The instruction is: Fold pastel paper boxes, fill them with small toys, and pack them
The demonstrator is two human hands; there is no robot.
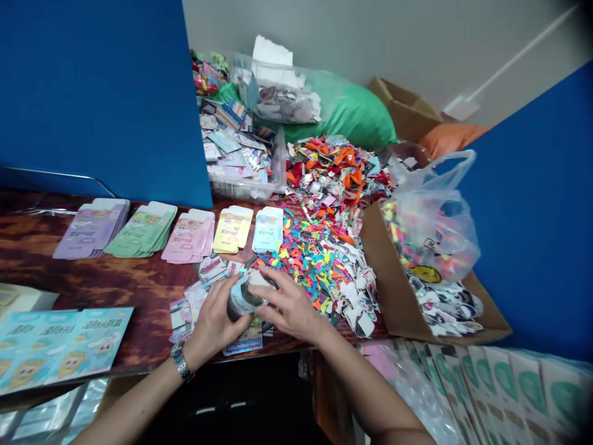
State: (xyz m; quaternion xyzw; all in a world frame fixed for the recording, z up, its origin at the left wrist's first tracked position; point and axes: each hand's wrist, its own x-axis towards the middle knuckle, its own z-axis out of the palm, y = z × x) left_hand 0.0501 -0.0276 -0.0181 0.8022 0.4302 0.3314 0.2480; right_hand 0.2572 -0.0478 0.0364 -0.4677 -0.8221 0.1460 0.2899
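Observation:
Over the front of the table, my left hand (214, 321), with a metal watch on its wrist, is closed around a small light-blue printed paper box (241, 298). The thumb and fingers of my right hand (288, 303) grip the same box at its upper right, by a white flap. What is inside the box cannot be seen. Beneath and beside my hands lie several printed cards (197, 296). A pile of small bright foam-like pieces (308, 253) spreads just beyond my right hand, with white cut-out pieces (359, 290) to its right.
Flat box stacks in purple (90, 228), green (141, 228), pink (189, 235), yellow (233, 228) and light blue (267, 229) line the table. Behind stands a plastic tub (278, 164) of packets. A cardboard box (393, 296) sits right; blue cartons (60, 346) lie front left.

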